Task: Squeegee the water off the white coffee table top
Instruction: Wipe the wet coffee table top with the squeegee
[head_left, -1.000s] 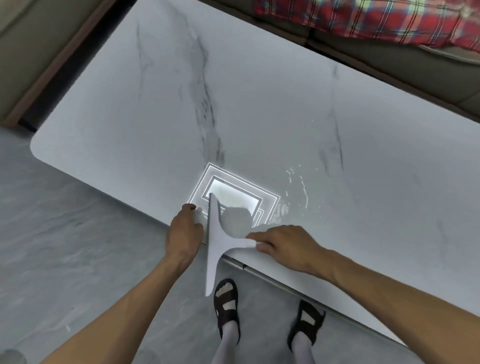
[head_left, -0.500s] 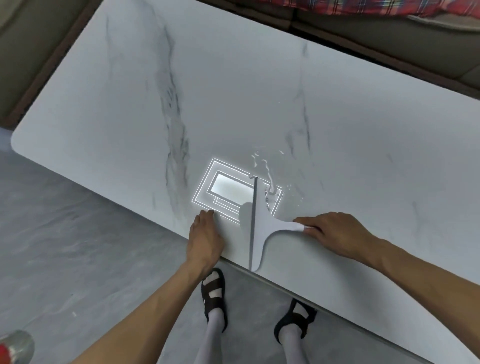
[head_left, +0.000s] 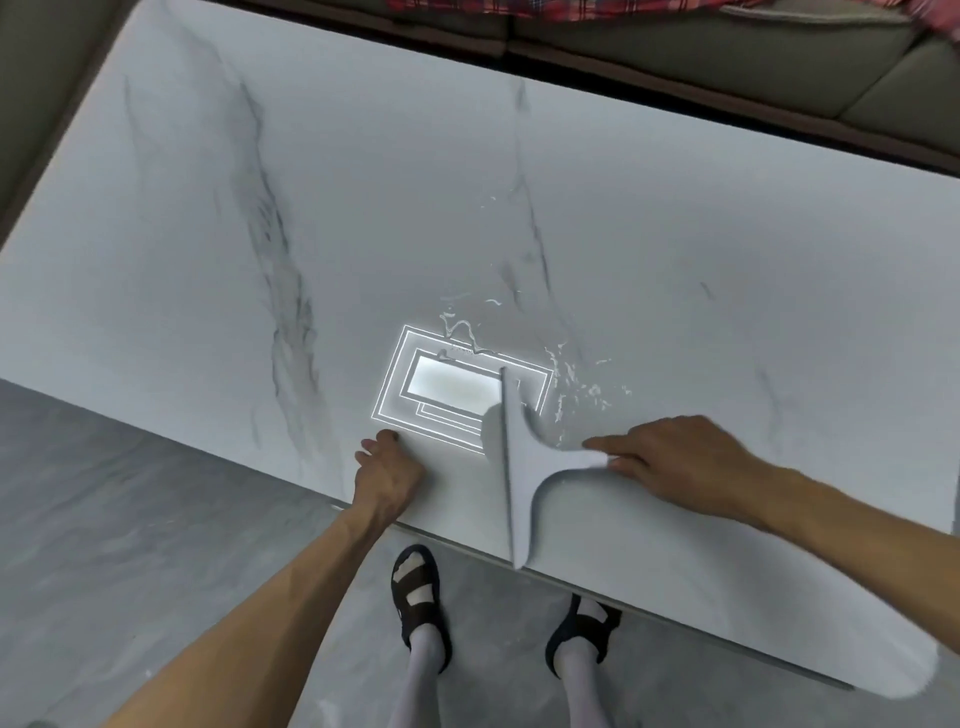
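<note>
Squeegee (head_left: 522, 457) on table (head_left: 675, 260), near edge

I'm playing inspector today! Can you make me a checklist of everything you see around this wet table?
Surface: white marble-look coffee table, grey veins, a bright ceiling-light reflection near the front edge.
Job's things: white squeegee, blade on the top, its near end past the front edge; water in beads and streaks, mostly right of and beyond the blade.
Clutter: nothing seen.
Hands: right hand grips the squeegee handle; left hand rests on the table's front edge, holding nothing.
Cables: nothing seen.
Surroundings: grey floor; sofa behind with a red plaid cloth; sandalled feet below.
</note>
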